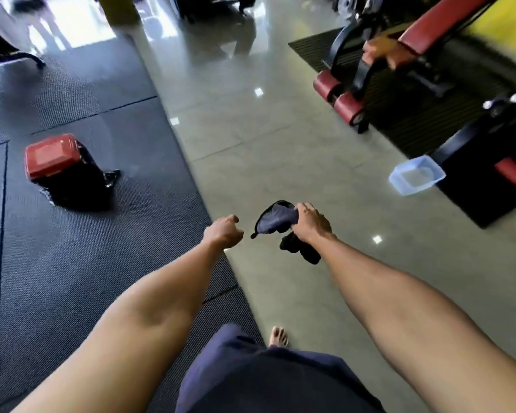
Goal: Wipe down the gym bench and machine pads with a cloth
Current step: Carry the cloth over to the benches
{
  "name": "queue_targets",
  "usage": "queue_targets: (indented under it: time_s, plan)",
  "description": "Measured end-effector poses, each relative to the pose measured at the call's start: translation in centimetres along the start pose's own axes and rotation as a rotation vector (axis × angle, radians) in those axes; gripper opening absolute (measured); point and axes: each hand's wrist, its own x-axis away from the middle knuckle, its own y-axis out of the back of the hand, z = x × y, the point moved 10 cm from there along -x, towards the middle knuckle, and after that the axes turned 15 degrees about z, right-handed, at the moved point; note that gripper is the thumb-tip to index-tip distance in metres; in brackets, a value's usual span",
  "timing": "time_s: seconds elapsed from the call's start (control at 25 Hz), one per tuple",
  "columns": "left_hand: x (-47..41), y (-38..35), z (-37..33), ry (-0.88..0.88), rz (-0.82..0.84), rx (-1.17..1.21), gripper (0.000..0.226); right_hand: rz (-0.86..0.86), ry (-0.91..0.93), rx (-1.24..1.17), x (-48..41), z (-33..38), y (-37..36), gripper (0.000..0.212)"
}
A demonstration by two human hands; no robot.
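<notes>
Standing barefoot on the tiled floor [251, 138], right along the edge of the black rubber mat [72, 248], both arms out in front of me. My right grip [312, 223] is clamped around the cloth [276, 223], a dark bluish rag bunched up in my fist, with one loop sticking out toward my left side and a darker tail hanging under my wrist. It's up in the air over the floor, touching nothing but my hand. My left grip [225, 231] is just beside it, fingers curled in together with nothing in them, and it isn't touching the cloth.

The bench [438, 23] with the red padding is way off at the far right, sitting on its own dark mat, and its red roller pads [337, 95] are at the end nearest the open floor. It's a bit blurry. A see-through blue plastic tub [416, 174] is on the floor to my right, near the base of another machine. Out on the mat to my left there's a red-lidded box [51, 156] sitting on something black.
</notes>
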Motion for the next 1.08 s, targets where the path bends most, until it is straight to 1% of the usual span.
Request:
queue_targets:
  time_s: [0.2, 0.4, 0.56, 0.72, 0.84, 1.08]
  plan:
    - [-8.1, 10.1, -5.9, -0.018, -0.050, -0.013, 0.049, 0.006, -0.010, 0.059, -9.8, 0.2, 8.6, 0.028]
    - [-19.1, 17.7, -10.1, -0.072, -0.019, 0.029, 0.051, -0.023, -0.032, 0.050, -21.5, 0.3, 17.0, 0.027]
    - [-26.5, 25.5, -14.0, -0.079, 0.004, -0.008, 0.053, -0.041, -0.067, 0.019, -29.7, 1.3, 24.6, 0.026]
    - [-33.4, 34.1, -18.6, -0.125, -0.025, -0.005, 0.052, -0.090, -0.071, -0.033, -37.1, 2.4, 31.9, 0.026]
    - [-40.2, 40.5, -22.1, -0.135, -0.039, -0.028, 0.052, -0.100, -0.091, -0.031, -44.4, 3.0, 36.9, 0.027]
    - [-53.8, 52.8, -29.4, -0.182, -0.064, -0.040, 0.051, -0.124, -0.082, -0.052, -60.4, 4.7, 46.5, 0.021]
